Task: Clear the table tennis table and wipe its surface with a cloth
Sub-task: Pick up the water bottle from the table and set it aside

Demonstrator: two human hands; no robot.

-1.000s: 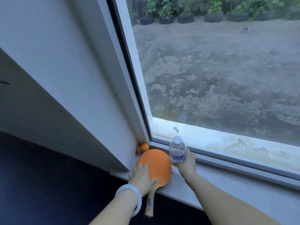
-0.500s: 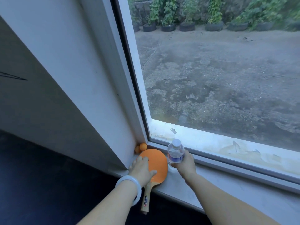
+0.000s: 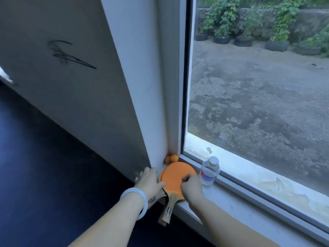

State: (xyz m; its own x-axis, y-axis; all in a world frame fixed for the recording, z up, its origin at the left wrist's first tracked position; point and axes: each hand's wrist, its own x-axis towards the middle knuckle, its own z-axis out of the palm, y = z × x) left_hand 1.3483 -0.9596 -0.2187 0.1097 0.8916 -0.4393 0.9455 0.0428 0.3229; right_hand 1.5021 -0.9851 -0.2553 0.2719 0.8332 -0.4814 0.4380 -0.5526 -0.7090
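Right hand (image 3: 191,186) rests on orange paddle (image 3: 175,177) beside bottle (image 3: 209,172)

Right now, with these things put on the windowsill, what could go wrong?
The paddles lie with their handles past the edge of the windowsill, so a bump might tip them off. The water bottle stands close to the right hand and may be knocked over. The orange balls could roll.

Bare forearms; a pale round bangle (image 3: 134,202) circles the left wrist.
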